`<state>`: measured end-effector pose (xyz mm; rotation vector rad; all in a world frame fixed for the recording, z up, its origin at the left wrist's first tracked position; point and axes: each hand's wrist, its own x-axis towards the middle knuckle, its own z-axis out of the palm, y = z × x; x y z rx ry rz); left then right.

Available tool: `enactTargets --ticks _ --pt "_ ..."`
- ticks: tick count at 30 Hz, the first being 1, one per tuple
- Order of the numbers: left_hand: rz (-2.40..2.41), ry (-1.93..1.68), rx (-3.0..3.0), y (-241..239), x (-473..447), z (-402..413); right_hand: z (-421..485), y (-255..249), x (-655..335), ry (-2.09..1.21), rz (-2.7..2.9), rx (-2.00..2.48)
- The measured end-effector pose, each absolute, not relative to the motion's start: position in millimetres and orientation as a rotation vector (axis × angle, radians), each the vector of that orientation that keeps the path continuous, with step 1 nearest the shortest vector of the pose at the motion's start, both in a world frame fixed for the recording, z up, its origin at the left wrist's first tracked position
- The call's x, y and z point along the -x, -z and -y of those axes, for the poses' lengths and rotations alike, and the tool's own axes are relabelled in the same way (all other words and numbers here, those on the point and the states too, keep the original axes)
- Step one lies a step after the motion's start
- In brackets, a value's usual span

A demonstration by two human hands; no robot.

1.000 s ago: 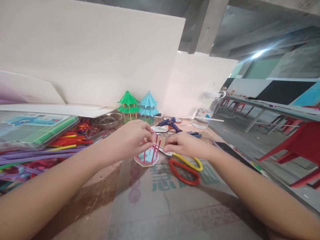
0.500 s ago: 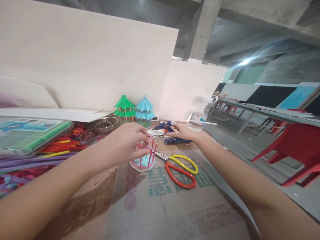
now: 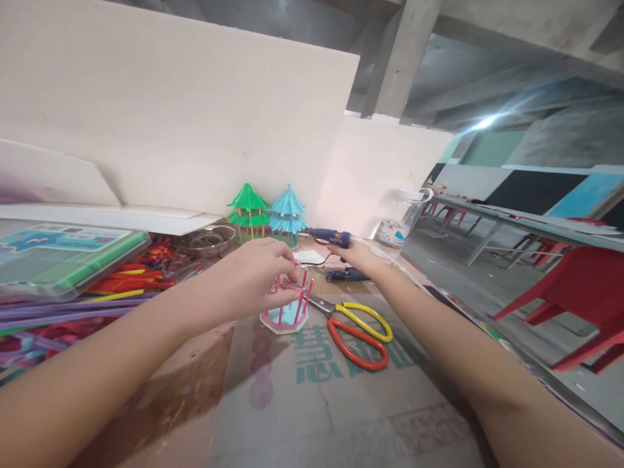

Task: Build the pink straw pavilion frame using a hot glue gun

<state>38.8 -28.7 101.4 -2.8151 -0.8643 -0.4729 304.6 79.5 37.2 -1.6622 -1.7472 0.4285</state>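
My left hand (image 3: 258,276) is closed, thumb and fingertips together on a small pink piece (image 3: 283,283), partly hidden by the fingers. Just beneath it stands an octagonal pale blue base (image 3: 287,316) with a pink edging and several upright pink posts. Farther back, my right hand (image 3: 355,253) is wrapped round a dark blue hot glue gun (image 3: 329,235), its nozzle towards the left and a whitish glue stick (image 3: 385,252) trailing out behind. Scissors (image 3: 358,331) with one yellow and one red handle lie beside the base, blades towards it.
A green pagoda model (image 3: 248,211) and a light blue one (image 3: 287,214) stand against the white board (image 3: 195,117). Another dark blue tool (image 3: 347,275) lies under my right hand. Left are a plastic case (image 3: 73,257), coloured strips and a metal bowl (image 3: 209,240). Behind right stands a clear jug (image 3: 392,231).
My right hand has lifted the glue gun slightly off the table and drawn it nearer, with the glue stick swinging round. My left hand stays at the base. The whole view has shifted a little.
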Motion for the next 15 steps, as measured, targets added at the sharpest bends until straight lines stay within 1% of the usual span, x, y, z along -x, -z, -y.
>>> enactTargets --ticks 5,10,15 --pt "0.815 0.495 2.733 -93.3 -39.7 30.6 -49.1 -51.9 -313.7 -0.562 1.710 1.447" --pt "0.829 0.454 2.708 -85.1 -39.5 25.5 -21.2 -66.7 -317.8 -0.917 1.628 0.950" --pt "0.856 0.455 2.726 -85.5 -43.8 26.2 -8.5 -73.4 -327.3 -1.095 1.820 0.865"
